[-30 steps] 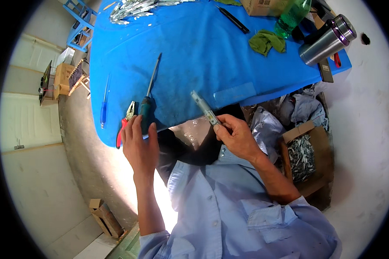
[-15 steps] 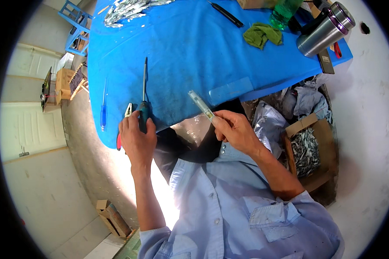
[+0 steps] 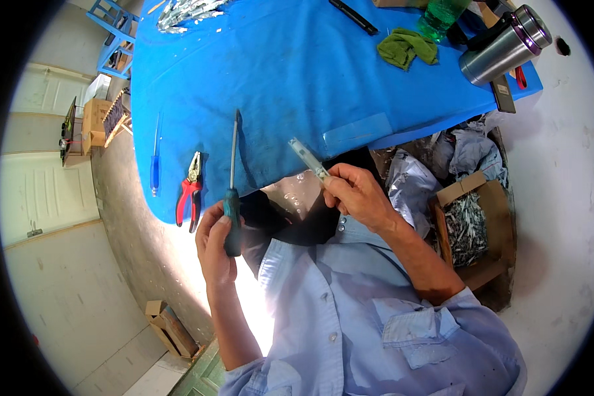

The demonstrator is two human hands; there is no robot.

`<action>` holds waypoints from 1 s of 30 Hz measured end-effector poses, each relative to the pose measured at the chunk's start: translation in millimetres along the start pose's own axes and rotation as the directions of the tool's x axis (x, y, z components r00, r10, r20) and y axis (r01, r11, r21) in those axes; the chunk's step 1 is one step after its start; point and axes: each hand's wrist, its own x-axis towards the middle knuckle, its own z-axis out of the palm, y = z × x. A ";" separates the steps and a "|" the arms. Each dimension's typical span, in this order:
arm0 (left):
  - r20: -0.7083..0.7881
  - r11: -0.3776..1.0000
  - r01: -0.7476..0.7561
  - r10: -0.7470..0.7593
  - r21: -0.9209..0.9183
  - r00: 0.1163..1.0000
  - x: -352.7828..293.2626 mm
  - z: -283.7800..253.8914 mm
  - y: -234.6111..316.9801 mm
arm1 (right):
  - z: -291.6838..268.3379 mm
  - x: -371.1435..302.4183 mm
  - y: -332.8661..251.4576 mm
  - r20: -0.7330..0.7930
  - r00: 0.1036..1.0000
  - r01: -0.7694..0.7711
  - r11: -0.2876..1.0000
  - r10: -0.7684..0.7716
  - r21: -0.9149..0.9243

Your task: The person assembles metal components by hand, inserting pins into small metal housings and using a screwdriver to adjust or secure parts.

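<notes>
My left hand (image 3: 216, 237) grips the dark green handle of a screwdriver (image 3: 233, 191) at the table's near edge, its long metal shaft pointing away from me. Between the thumb and fingers of my right hand (image 3: 358, 195) is a slim, clear-and-silver strip-like piece (image 3: 307, 159), tilted up to the left; its exact kind is not plain. Pliers with red and black handles (image 3: 190, 191) lie on the blue-covered table (image 3: 264, 86), left of the screwdriver. Farther left rests a second screwdriver with a blue handle (image 3: 155, 173).
A heap of silvery strips (image 3: 188, 13) lies at the far left of the table. At the far right are a green cloth (image 3: 406, 47), a steel flask (image 3: 505, 49) and a green bottle (image 3: 442, 18). Below, a cardboard box (image 3: 498, 224) holds many silvery pieces beside grey bags (image 3: 406, 181).
My left hand has lifted the green-handled screwdriver off the table and drawn it toward me, uncovering the pliers. My right hand keeps its strip in nearly the same place.
</notes>
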 end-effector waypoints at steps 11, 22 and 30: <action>0.020 0.999 0.010 -0.009 -0.048 1.000 -46.8 18.7 -8.8 | 5.3 -0.9 -13.0 0.076 0.994 -0.085 0.982 0.072 0.170; 0.229 0.636 -0.412 0.353 0.652 0.907 -73.1 -1.3 8.1 | 13.7 7.3 -4.9 0.082 0.996 -0.042 0.974 0.024 0.221; 0.343 0.407 -0.544 0.469 0.734 0.814 -71.3 0.8 21.3 | 12.4 12.4 -0.1 0.072 0.997 0.035 0.998 -0.039 0.048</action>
